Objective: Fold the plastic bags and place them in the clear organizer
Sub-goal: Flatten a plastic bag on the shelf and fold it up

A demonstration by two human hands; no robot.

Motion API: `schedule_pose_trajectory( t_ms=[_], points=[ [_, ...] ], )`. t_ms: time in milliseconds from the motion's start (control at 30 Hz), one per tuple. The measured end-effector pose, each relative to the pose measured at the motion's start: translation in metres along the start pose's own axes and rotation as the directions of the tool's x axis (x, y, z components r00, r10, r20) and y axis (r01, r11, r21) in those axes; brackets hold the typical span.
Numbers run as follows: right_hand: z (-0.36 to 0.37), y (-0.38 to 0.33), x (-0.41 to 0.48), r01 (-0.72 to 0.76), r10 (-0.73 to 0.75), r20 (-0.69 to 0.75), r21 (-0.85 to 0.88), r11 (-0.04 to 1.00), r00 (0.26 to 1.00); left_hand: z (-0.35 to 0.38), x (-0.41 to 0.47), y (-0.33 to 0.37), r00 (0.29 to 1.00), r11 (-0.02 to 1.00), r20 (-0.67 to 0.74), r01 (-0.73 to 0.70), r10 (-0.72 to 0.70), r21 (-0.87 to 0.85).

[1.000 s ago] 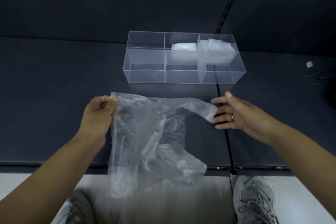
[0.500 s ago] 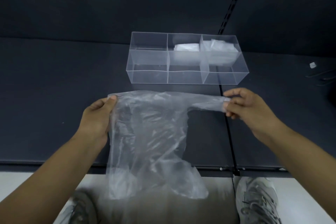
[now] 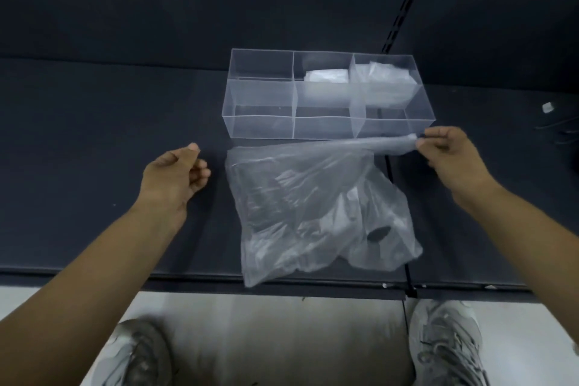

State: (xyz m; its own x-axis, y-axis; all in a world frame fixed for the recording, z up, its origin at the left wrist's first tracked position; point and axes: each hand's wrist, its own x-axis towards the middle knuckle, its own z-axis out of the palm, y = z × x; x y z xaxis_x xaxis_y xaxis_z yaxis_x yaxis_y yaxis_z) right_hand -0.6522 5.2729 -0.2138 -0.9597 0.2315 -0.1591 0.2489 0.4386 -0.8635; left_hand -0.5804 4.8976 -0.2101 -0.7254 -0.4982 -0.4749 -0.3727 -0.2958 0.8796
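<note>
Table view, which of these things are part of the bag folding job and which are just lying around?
Part of the job:
loose bag, pinched by the right hand
organizer
folded bags already in it
left hand, open beside the bag

Just lying about:
small white piece at far right
dark wires next to it

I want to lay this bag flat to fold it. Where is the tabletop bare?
Bare table lies left of the clear organizer and plastic bag, around the open left hand. It's crowded between organizer and bag, where the right hand pinches a handle; small items sit far right.
</note>
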Motion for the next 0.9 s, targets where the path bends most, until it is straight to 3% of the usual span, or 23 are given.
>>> schedule_pose_trajectory(
  t_ms=[67, 167, 267, 367, 500, 600, 800, 900],
  points=[
    [-0.006, -0.003, -0.015, -0.002, 0.002, 0.017, -0.001, 1.0, 1.0, -0.003, -0.015, -0.004, 0.998, 0.997, 0.057, 0.031, -0.036, 0.076],
    [-0.021, -0.01, -0.062, 0.015, -0.025, 0.177, 0.061, 0.998, 0.984, -0.016, -0.047, -0.02, 0.991, 0.976, 0.103, 0.064, -0.087, 0.209],
    [-0.039, -0.011, -0.111, 0.014, -0.041, 0.4, 0.069, 0.998, 0.916, -0.039, -0.081, -0.04, 0.962, 0.946, 0.145, 0.189, -0.233, 0.264],
    [-0.046, -0.015, -0.141, 0.025, -0.049, 0.543, 0.052, 0.998, 0.838, -0.055, -0.102, -0.053, 0.884, 0.889, 0.225, 0.333, -0.41, 0.314],
    [-0.027, -0.023, -0.151, 0.039, -0.07, 0.497, 0.074, 0.997, 0.865, -0.045, -0.111, -0.057, 0.763, 0.837, 0.347, 0.472, -0.546, 0.277],
    [-0.015, -0.028, -0.148, 0.066, -0.094, 0.43, 0.081, 0.995, 0.898, -0.028, -0.112, -0.055, 0.719, 0.832, 0.428, 0.52, -0.548, 0.193],
    [-0.021, -0.017, -0.14, 0.096, -0.14, 0.401, 0.127, 0.987, 0.905, -0.019, -0.107, -0.059, 0.811, 0.869, 0.31, 0.466, -0.496, 0.168],
    [-0.032, -0.012, -0.135, 0.133, -0.166, 0.319, 0.124, 0.983, 0.933, -0.023, -0.1, -0.06, 0.856, 0.891, 0.248, 0.439, -0.453, 0.112]
  ],
)
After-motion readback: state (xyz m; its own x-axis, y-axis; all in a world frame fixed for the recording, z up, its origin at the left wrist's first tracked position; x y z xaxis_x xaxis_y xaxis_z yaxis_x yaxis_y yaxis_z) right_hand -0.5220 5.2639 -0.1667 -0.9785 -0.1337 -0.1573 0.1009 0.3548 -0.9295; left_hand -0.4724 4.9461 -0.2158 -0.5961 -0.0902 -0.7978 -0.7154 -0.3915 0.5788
